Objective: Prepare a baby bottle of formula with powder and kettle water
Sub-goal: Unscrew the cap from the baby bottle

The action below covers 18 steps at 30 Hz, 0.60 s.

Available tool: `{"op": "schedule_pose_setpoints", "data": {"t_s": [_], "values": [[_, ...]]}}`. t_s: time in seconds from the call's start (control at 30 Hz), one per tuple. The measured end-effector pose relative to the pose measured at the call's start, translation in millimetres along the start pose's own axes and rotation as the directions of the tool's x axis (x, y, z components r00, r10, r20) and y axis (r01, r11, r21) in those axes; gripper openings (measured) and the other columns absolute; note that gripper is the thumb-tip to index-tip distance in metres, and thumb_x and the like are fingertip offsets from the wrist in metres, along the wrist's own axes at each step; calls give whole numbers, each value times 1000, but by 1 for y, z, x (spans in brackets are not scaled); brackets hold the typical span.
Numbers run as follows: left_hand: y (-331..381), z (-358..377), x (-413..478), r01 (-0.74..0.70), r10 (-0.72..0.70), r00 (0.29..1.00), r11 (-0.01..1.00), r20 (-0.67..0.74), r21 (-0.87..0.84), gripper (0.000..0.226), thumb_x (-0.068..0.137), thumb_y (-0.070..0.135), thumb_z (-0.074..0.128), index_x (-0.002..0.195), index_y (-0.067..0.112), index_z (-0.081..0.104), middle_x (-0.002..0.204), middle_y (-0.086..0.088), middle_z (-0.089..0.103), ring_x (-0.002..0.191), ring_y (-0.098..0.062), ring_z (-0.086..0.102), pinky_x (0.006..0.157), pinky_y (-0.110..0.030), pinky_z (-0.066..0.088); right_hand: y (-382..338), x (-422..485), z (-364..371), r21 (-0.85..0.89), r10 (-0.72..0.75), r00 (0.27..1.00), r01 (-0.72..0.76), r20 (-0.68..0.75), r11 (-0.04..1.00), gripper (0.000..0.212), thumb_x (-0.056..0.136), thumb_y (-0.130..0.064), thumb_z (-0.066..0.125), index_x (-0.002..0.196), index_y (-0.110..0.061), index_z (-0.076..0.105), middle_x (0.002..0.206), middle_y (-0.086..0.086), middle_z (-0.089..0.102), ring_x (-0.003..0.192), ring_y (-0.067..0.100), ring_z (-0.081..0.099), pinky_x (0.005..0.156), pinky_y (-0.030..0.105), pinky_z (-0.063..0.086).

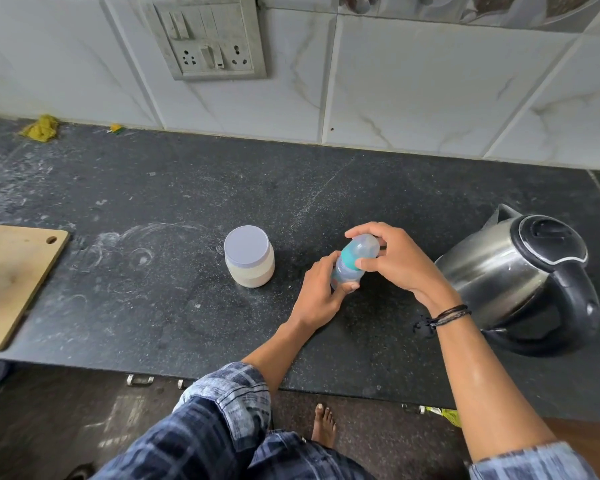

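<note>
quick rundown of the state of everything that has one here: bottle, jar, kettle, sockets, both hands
baby bottle: cap on, tilted, held off the counter
left hand: grips the bottle's body
right hand: closed around the bottle's cap
powder jar: lid on, upright, untouched
kettle: lid shut, on its base
wall sockets: nothing plugged in
cutting board: flat, bare

Open worktop [174,188] lies behind and left of the jar [249,257]. The kettle [523,282] blocks the right side, the cutting board [13,282] the left edge. Jar and kettle stand well apart.
</note>
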<state>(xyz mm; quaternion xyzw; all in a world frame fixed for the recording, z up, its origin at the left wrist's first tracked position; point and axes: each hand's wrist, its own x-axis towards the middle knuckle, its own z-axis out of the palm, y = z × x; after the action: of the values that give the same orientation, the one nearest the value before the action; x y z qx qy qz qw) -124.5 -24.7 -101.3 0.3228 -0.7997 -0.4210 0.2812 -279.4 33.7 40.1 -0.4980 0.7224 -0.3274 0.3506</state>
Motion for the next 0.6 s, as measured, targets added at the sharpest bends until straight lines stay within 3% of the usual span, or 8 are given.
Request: {"op": "schedule_pose_setpoints", "data": {"t_s": [0.13, 0.27, 0.37, 0.5, 0.6], "values": [[2, -1, 0, 1, -1, 1000, 1000, -1, -18, 52, 97, 34, 71, 142, 18, 52, 135, 4, 61, 115, -7, 52, 98, -12, 31, 0, -1, -15, 118, 20, 998, -13, -52, 993, 49, 85, 2, 78, 119, -32, 71, 119, -11, 70, 97, 2, 68, 76, 12, 53], [3, -2, 0, 10, -9, 1000, 999, 8, -40, 49, 96, 34, 72, 141, 22, 53, 134, 10, 61, 116, -8, 53, 102, -24, 38, 11, -1, -23, 237, 80, 983, -39, -165, 971, 45, 86, -3, 80, 112, -38, 72, 114, -10, 71, 98, 11, 68, 84, 22, 53], [4, -3, -1, 17, -16, 1000, 998, 7, -55, 50, 96, 34, 71, 140, 21, 54, 131, 17, 55, 114, 3, 47, 100, -6, 29, 21, -4, -19, 422, 163, 958, -51, -234, 905, 43, 87, -2, 79, 120, -28, 71, 113, -1, 69, 100, 15, 69, 92, 33, 59], [1, -1, -1, 9, -10, 1000, 998, -17, -58, 52, 93, 39, 72, 139, 22, 55, 130, 22, 55, 116, 2, 49, 101, -7, 30, 38, -4, -9, 631, 287, 923, -66, -255, 773, 53, 85, 7, 75, 131, -19, 66, 110, 4, 64, 101, 16, 70, 81, 25, 60], [0, 1, -1, 23, -24, 999, 998, -22, -61, 53, 93, 42, 73, 139, 23, 55, 129, 27, 55, 117, 2, 50, 102, -12, 33, 57, -1, 1, 648, 353, 896, -102, -270, 755, 57, 82, 12, 72, 132, -15, 66, 106, 7, 57, 99, 19, 65, 77, 23, 58]]}}
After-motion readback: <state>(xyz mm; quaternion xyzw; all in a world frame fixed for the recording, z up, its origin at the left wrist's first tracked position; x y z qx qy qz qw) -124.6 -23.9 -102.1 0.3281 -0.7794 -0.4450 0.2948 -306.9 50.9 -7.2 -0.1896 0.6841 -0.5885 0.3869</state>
